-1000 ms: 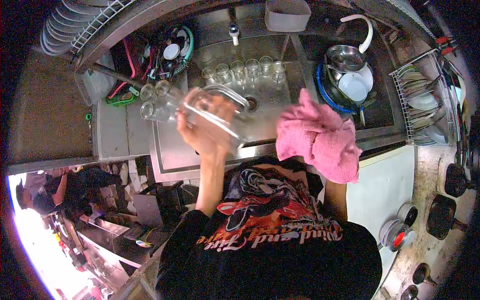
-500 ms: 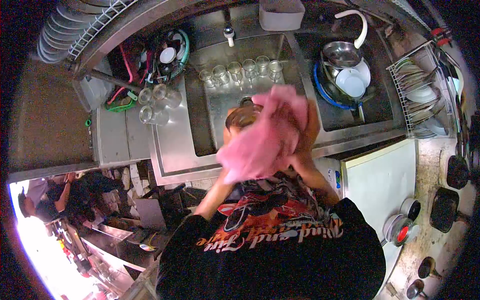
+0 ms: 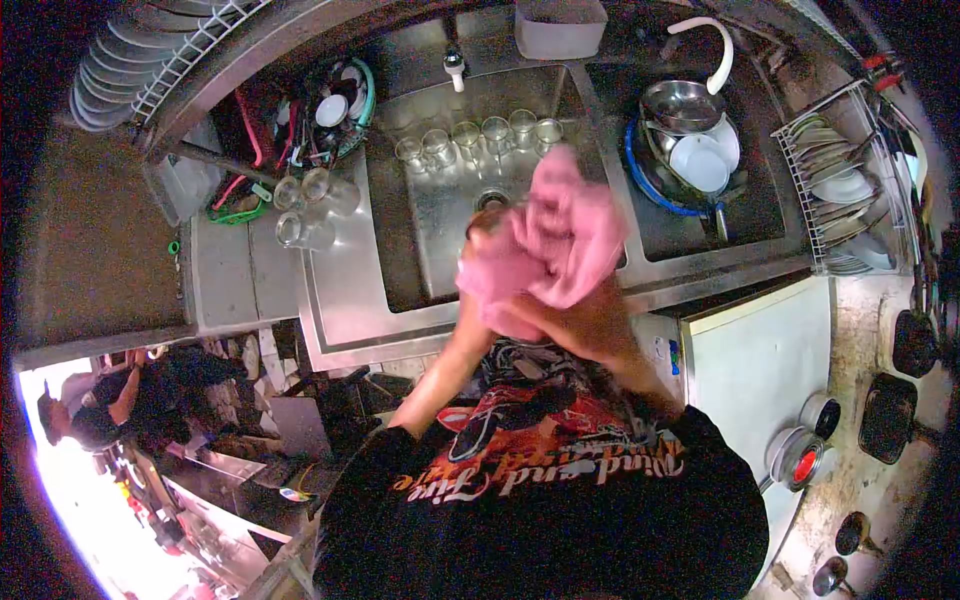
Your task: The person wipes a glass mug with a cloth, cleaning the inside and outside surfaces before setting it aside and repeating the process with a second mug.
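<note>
A pink cloth (image 3: 575,235) is bunched up over the near side of the sink, blurred by motion. My left hand (image 3: 476,302), closed and partly under the cloth, holds a drinking glass (image 3: 486,222), of which only a bit of rim shows. My right hand (image 3: 562,326) grips the cloth from the right, its fingers mostly hidden in the folds. Beyond my hands, a row of glass mugs (image 3: 467,142) stands across the back of the steel sink (image 3: 420,235). More glass mugs (image 3: 318,188) are grouped on the ledge at the left.
The right basin holds stacked bowls (image 3: 700,165) and a pan. A faucet (image 3: 454,70) sticks out over the sink. Plates fill a rack (image 3: 830,190) at the right and another rack (image 3: 150,60) at the upper left. Another person (image 3: 105,405) is at the lower left.
The cloth has been gathered into a tighter bundle and now covers most of the glass. My hands have drawn closer together. The person at the lower left has shifted.
</note>
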Demonstrator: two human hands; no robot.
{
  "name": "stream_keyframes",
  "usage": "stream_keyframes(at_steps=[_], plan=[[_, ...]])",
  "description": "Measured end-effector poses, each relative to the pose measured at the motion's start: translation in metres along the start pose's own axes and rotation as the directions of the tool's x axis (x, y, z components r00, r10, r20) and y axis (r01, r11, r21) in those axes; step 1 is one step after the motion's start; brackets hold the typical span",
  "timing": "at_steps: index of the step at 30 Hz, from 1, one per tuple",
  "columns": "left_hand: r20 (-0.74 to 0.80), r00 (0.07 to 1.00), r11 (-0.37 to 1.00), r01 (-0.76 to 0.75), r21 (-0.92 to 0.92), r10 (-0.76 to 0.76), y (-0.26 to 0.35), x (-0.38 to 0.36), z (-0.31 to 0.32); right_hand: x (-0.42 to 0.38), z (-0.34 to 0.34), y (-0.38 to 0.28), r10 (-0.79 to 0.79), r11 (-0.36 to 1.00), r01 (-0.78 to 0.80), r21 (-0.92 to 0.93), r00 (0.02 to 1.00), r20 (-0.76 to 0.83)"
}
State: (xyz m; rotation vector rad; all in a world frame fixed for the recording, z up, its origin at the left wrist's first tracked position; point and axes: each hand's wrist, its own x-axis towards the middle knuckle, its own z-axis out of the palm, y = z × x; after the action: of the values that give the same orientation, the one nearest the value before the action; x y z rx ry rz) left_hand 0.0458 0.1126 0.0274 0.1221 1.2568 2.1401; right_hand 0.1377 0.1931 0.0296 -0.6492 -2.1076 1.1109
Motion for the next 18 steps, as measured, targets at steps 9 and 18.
stream_keyframes(at_steps=[9,18], plan=[[0.123,0.983,0.990,0.136,0.022,-0.138,0.014,-0.012,0.007,0.060,0.004,0.015,0.168,0.945,-0.104,0.311,0.968,-0.186],[0.188,0.924,0.900,0.371,-0.228,-0.333,0.023,0.003,0.006,0.011,-0.003,0.108,0.004,-0.065,-0.493,0.868,0.869,0.494]])
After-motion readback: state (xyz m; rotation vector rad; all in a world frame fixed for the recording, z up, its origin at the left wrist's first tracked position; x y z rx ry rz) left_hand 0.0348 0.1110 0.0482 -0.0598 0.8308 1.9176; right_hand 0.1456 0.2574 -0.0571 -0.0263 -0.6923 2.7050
